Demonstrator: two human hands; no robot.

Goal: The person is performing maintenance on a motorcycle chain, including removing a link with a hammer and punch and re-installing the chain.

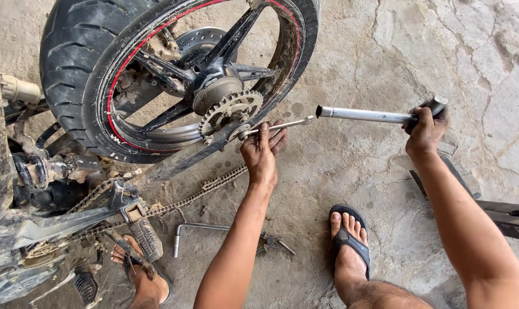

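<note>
My left hand is closed around the shank of a spanner, keeping its head seated on the axle nut just left of my fingers, below the sprocket. I judge I hold it near the nut so that it does not slip off. My right hand, well off to the right, is clenched on the far end of a steel pipe; its open mouth points at the spanner's free end, close but not yet over it, lined up as a sleeve for leverage. Beyond the nut, the wheel leans tilted off the floor. Below my left wrist the chain lies slack, and nearer me an L-shaped wrench rests between my sandalled feet.
</note>
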